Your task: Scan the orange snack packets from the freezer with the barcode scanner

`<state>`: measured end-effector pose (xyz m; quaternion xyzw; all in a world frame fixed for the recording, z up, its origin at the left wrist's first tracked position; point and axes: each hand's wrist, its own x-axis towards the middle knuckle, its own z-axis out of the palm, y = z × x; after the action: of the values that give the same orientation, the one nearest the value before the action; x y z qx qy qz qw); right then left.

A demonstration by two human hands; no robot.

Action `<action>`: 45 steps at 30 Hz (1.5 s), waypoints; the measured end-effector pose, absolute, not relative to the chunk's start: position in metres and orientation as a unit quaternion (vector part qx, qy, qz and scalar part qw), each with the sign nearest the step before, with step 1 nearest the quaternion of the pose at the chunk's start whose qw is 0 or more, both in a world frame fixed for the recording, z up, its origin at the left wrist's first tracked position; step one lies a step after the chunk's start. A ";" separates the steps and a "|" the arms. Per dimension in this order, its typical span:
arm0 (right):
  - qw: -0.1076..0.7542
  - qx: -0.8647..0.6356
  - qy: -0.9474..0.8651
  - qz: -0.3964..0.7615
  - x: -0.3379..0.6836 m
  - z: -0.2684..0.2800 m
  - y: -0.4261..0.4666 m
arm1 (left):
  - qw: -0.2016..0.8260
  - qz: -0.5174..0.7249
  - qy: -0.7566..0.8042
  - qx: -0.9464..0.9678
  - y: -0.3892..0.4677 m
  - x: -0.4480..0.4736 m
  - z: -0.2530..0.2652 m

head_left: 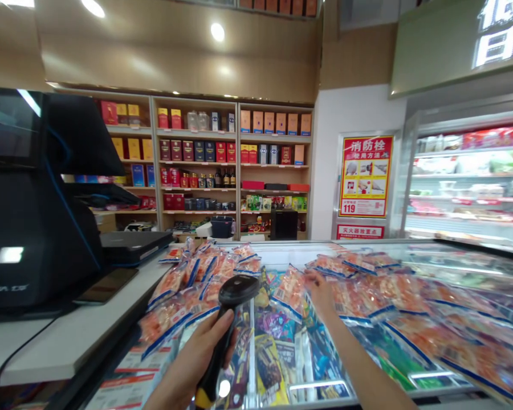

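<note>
My left hand (pixel 207 341) is wrapped round the handle of a black barcode scanner (pixel 238 288) with yellow on its lower end. The scanner's head is raised over the glass-topped chest freezer (pixel 252 370). My right hand (pixel 321 291) has its fingers closed on the upper right edge of a clear packet of orange-pink food (pixel 289 290) with a blue border. Several similar packets (pixel 209 267) are heaped on the glass to the left, and more packets (pixel 363 290) lie to the right. Colourful ice-cream wrappers (pixel 271 364) show through the glass.
A black checkout terminal (pixel 29 228) stands on a white counter (pixel 38 350) at the left, with a phone (pixel 106 286) lying near its edge. Shelves of boxed bottles (pixel 196 151) line the back wall. A lit display fridge (pixel 474 182) is on the right.
</note>
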<state>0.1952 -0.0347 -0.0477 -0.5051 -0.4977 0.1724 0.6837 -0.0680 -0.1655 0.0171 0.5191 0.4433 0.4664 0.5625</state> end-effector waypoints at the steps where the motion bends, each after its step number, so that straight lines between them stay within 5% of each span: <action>1: 0.688 -0.508 -0.487 0.175 0.197 -0.047 -0.035 | 0.563 0.462 0.449 0.517 -0.165 -0.067 0.017; 45: 0.645 -0.490 -0.585 0.042 0.249 -0.026 -0.029 | 0.626 0.448 0.417 0.483 -0.161 -0.049 0.018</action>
<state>0.2490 -0.0295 -0.0256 -0.4902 -0.5847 0.0425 0.6449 -0.0487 -0.1613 0.0176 0.4825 0.4173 0.4485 0.6260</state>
